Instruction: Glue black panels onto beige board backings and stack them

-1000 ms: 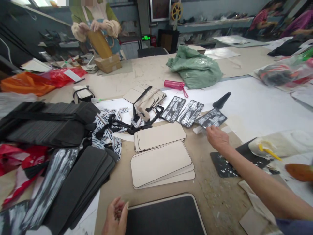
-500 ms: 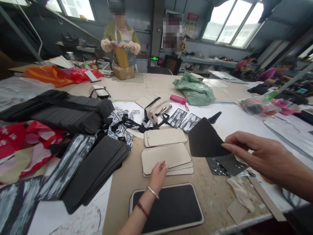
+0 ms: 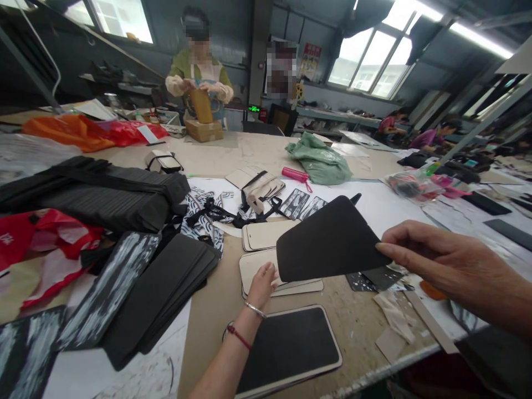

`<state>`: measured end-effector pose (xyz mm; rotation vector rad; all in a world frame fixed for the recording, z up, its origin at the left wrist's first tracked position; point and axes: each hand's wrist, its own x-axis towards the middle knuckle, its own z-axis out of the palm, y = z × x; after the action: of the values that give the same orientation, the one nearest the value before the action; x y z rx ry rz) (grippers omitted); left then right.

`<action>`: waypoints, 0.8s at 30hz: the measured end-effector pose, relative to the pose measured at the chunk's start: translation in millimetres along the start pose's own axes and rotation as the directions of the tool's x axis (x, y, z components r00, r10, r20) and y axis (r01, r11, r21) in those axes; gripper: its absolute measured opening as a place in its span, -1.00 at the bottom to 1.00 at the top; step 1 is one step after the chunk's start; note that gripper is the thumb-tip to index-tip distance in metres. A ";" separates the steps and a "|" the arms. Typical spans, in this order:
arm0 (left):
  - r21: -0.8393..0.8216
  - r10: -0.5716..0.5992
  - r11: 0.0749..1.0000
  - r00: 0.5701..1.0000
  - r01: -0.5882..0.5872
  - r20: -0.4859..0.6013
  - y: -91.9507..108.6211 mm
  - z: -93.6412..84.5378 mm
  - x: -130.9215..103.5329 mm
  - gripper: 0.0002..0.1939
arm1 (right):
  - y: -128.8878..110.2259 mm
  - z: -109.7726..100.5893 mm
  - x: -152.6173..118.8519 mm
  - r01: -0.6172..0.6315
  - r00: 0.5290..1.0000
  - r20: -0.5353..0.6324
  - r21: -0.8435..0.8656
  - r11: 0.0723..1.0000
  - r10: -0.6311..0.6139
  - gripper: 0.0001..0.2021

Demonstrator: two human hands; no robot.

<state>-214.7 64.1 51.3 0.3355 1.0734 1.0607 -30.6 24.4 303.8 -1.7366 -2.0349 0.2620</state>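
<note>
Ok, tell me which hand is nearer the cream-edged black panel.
Left. The left hand is just beyond the cream-edged black panel, its forearm crossing over one end; the right hand is farther right, pinching a black sheet.

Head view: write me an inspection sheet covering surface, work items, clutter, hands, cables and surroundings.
Surface: table, brown, flecked at near right
Work items: black sheet, held up; beige panels, stacked; bordered panel, flat
Clutter: scraps, green bag, pink bottle
Hands: right hand pinches the sheet's right corner; left hand at its left edge, contact unclear
Cables: white cord, upper left, perhaps a cable
Surroundings: co-worker across the table; windows behind
</note>
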 end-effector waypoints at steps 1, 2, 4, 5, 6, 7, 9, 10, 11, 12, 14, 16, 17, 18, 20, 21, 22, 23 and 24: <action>-0.034 -0.016 0.999 0.998 0.018 0.065 -1.1 3.8 1.6 -0.62 | -0.9 -0.1 1.6 0.007 1.000 0.005 0.003 1.000 -0.007 -0.62; -0.066 -0.017 0.997 0.991 0.026 0.135 -1.9 8.4 3.0 -0.62 | -0.9 -0.6 3.1 0.011 1.000 0.007 0.006 1.000 -0.011 -0.63; -0.108 0.005 0.994 0.977 0.018 0.212 -2.2 16.6 6.0 -0.63 | 2.9 -2.1 5.7 0.002 1.000 0.006 0.005 1.000 -0.002 -0.65; -0.118 0.014 0.993 0.977 0.012 0.211 -1.6 18.7 8.0 -0.63 | 7.2 -2.7 6.9 -0.010 1.000 0.003 0.004 1.000 0.010 -0.66; -0.126 0.020 0.992 0.982 0.004 0.188 -0.5 18.9 10.4 -0.63 | 13.1 -2.7 8.0 -0.026 1.000 -0.002 0.006 1.000 0.026 -0.66; -0.126 0.023 0.992 0.989 -0.004 0.148 0.8 16.6 13.1 -0.64 | 20.7 -1.5 9.1 -0.048 0.999 0.000 0.011 0.999 0.048 -0.65; -0.103 0.042 0.994 0.998 -0.037 0.048 4.0 5.4 18.5 -0.64 | 41.0 6.3 11.1 -0.107 0.994 0.013 0.031 0.994 0.107 -0.65; -0.080 0.067 0.995 0.998 -0.067 -0.006 5.6 -3.0 20.4 -0.64 | 53.6 14.2 11.7 -0.140 0.990 0.026 0.044 0.989 0.139 -0.66; -0.048 0.099 0.994 0.993 -0.102 -0.063 7.1 -12.8 21.5 -0.64 | 67.6 25.1 11.7 -0.169 0.985 0.041 0.061 0.984 0.166 -0.65; -0.005 0.136 0.990 0.983 -0.138 -0.123 8.2 -23.3 21.8 -0.63 | 82.8 39.4 11.0 -0.192 0.981 0.056 0.083 0.978 0.187 -0.65; 0.123 0.213 0.974 0.949 -0.188 -0.234 9.0 -44.1 20.2 -0.62 | 115.4 76.7 6.7 -0.230 0.971 0.097 0.139 0.963 0.218 -0.64; 0.288 0.276 0.940 0.908 -0.185 -0.317 6.8 -61.5 18.2 -0.62 | 147.7 120.7 -0.5 -0.292 0.949 0.177 0.183 0.939 0.261 -0.66; 0.365 0.295 0.916 0.894 -0.164 -0.339 4.5 -68.0 17.9 -0.63 | 162.4 142.5 -4.4 -0.309 0.940 0.209 0.184 0.933 0.270 -0.68; 0.431 0.306 0.892 0.886 -0.138 -0.350 1.7 -72.8 18.4 -0.64 | 175.7 162.8 -7.8 -0.313 0.937 0.220 0.178 0.933 0.273 -0.69; 0.522 0.311 0.848 0.881 -0.088 -0.357 -4.8 -77.7 22.2 -0.66 | 196.9 195.7 -12.0 -0.320 0.931 0.228 0.137 0.938 0.284 -0.71; 0.559 0.316 0.826 0.880 -0.070 -0.356 -7.8 -78.3 25.4 -0.68 | 205.0 207.7 -12.4 -0.321 0.930 0.229 0.118 0.940 0.289 -0.73; 0.596 0.325 0.801 0.877 -0.057 -0.354 -10.2 -78.0 29.2 -0.69 | 211.5 216.9 -11.5 -0.325 0.927 0.231 0.101 0.940 0.296 -0.75; 0.631 0.337 0.774 0.873 -0.044 -0.352 -11.8 -77.2 33.3 -0.70 | 216.8 223.7 -9.6 -0.330 0.924 0.235 0.088 0.940 0.303 -0.76; 0.665 0.346 0.746 0.870 -0.030 -0.350 -12.7 -76.1 37.5 -0.71 | 221.1 228.8 -6.9 -0.333 0.921 0.240 0.080 0.940 0.306 -0.78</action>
<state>-269.1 70.2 -14.7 0.7971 1.8743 0.9417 62.8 92.3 7.2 -2.0358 -1.8255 0.6995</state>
